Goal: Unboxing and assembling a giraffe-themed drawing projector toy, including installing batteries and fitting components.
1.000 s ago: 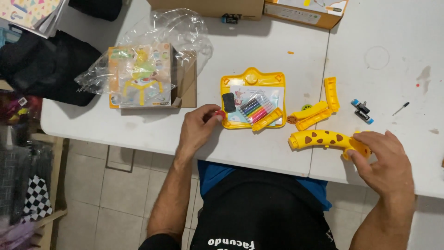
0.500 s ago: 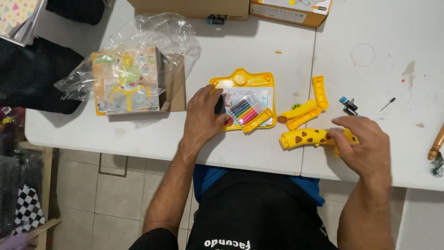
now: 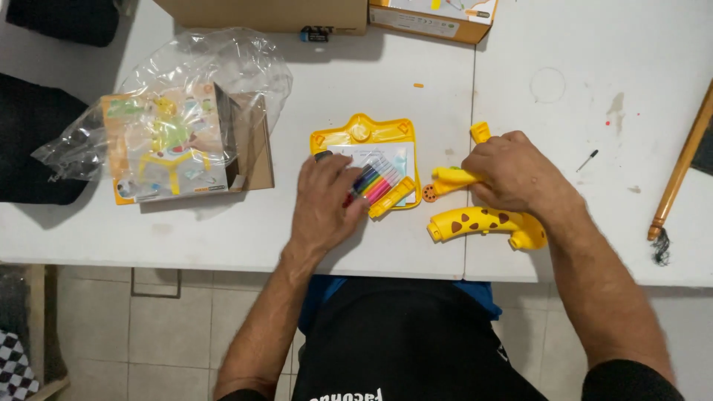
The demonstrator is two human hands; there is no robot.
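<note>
Now | left hand (image 3: 324,202) flat on tray (image 3: 365,135) near desk (image 3: 223,230) front edge, steadying it | right hand (image 3: 512,172) closed around yellow piece (image 3: 451,177), lifting it above spotted piece (image 3: 479,221)

One head cam, looking straight down from above at the white table (image 3: 223,230). Near edge w/ person's torso at bottom, far boxes at top. Mid-close; floor visible near left.

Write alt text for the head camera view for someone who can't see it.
A person's left hand rests on a yellow tray of markers while the right hand grips a yellow toy part above a spotted giraffe piece on a white table. A toy box in clear plastic lies to the left.
</note>
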